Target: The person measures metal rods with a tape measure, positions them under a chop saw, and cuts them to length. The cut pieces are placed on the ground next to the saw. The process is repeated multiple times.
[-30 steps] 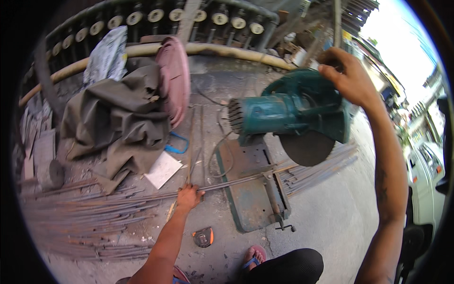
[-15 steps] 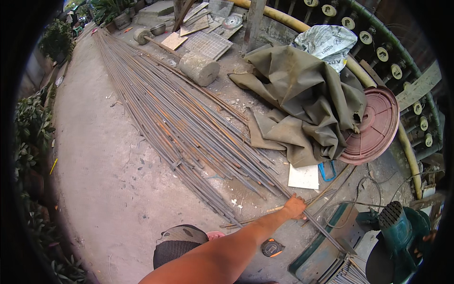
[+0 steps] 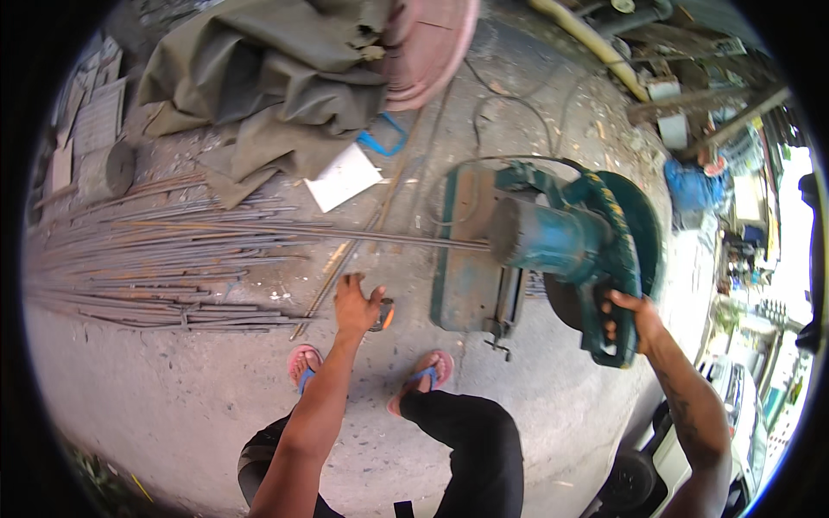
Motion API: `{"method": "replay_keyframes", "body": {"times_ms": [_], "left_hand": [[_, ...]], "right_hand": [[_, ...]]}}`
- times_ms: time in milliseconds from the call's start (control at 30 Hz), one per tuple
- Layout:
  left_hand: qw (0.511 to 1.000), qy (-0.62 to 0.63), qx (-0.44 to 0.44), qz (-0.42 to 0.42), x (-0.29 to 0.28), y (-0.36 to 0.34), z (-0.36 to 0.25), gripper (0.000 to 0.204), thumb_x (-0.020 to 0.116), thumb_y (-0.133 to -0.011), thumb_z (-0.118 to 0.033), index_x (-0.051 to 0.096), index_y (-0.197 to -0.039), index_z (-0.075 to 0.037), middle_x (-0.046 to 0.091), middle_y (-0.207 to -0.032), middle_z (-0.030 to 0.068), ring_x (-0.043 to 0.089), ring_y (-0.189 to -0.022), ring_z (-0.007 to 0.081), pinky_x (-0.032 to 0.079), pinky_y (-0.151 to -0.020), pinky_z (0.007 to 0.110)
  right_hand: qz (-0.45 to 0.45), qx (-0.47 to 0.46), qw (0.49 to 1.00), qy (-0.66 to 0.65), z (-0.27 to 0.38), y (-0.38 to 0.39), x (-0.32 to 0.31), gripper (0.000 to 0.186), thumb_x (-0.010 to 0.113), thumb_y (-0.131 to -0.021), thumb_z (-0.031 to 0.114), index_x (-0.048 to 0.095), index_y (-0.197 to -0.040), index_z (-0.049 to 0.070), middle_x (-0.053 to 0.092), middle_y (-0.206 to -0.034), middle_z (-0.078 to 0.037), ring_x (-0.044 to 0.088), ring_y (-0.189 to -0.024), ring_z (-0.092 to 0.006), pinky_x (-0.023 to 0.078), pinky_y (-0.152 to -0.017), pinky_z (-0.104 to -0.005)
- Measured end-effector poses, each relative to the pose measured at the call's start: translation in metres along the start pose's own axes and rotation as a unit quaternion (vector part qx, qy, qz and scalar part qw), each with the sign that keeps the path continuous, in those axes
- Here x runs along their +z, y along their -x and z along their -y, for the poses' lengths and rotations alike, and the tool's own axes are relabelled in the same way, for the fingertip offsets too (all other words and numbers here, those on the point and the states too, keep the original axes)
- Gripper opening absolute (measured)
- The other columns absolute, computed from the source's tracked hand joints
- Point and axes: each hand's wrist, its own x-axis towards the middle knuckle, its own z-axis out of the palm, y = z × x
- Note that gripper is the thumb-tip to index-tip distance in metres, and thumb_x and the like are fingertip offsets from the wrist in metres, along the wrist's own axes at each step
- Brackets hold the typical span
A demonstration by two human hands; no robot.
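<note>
My right hand (image 3: 635,321) is wrapped round the D-shaped handle (image 3: 618,344) of a green cut-off saw (image 3: 553,233). The saw's motor and guard sit over its base plate (image 3: 459,298). Steel rods (image 3: 397,238) run from the left onto the base, and their ends pass out of sight behind the motor. With fingers spread and nothing in them, my left hand (image 3: 354,306) is in the air left of the saw. Just beside it on the ground lies a black and orange tape measure (image 3: 385,315), partly covered by the hand.
A long bundle of rusty rods (image 3: 173,268) lies to the left. Beyond it are a crumpled olive tarp (image 3: 268,78), a pink round lid (image 3: 430,52) and a white sheet (image 3: 344,178). A cable (image 3: 518,97) loops behind the saw. A parked vehicle (image 3: 682,457) stands at lower right.
The view has swung right toward the saw. My left hand has let go of the rod and drawn back from it. My right hand now shows plainly on the saw handle.
</note>
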Motion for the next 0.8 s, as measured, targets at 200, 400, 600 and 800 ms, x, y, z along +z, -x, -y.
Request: {"method": "replay_keyframes", "body": {"times_ms": [200, 400, 600, 800], "left_hand": [[0.948, 0.012, -0.160, 0.273, -0.080, 0.186, -0.082, 0.045, 0.069, -0.076, -0.034, 0.053, -0.103, -0.001, 0.055, -0.098, 0.0204, 0.056, -0.089, 0.0373, 0.046, -0.074, 0.044], [0.926, -0.024, -0.217, 0.306, -0.165, 0.240, -0.149, 0.040, 0.068, -0.077, -0.033, 0.055, -0.098, -0.001, 0.058, -0.092, 0.0167, 0.061, -0.075, 0.0290, 0.048, -0.068, 0.040], [0.962, -0.033, -0.198, 0.186, -0.212, 0.229, -0.176, 0.030, 0.065, -0.080, -0.028, 0.057, -0.094, -0.002, 0.060, -0.084, 0.0139, 0.060, -0.074, 0.0283, 0.046, -0.067, 0.037], [0.943, -0.002, -0.279, 0.183, -0.216, 0.276, -0.191, 0.025, 0.065, -0.081, -0.028, 0.059, -0.082, -0.003, 0.060, -0.078, 0.0134, 0.059, -0.072, 0.0293, 0.046, -0.066, 0.037]], "right_hand": [[-0.024, -0.043, 0.999, 0.018, 0.009, 0.005, 0.017, 0.017, 0.069, -0.071, 0.006, 0.058, -0.082, 0.001, 0.054, -0.064, -0.007, 0.053, -0.045, -0.0172, 0.043, -0.039, -0.0308], [-0.010, -0.095, 0.995, 0.018, -0.007, -0.006, 0.008, 0.018, 0.068, -0.071, 0.005, 0.058, -0.082, -0.005, 0.059, -0.067, -0.010, 0.058, -0.048, -0.0185, 0.045, -0.040, -0.0303], [-0.159, -0.055, 0.964, 0.204, -0.048, -0.030, 0.016, 0.046, 0.069, -0.064, 0.021, 0.058, -0.101, -0.005, 0.066, -0.085, -0.022, 0.065, -0.079, -0.0359, 0.051, -0.071, -0.0389], [-0.205, -0.024, 0.946, 0.250, -0.068, -0.028, 0.027, 0.038, 0.069, -0.064, 0.028, 0.066, -0.090, 0.001, 0.065, -0.089, -0.023, 0.062, -0.087, -0.0383, 0.050, -0.078, -0.0409]]}}
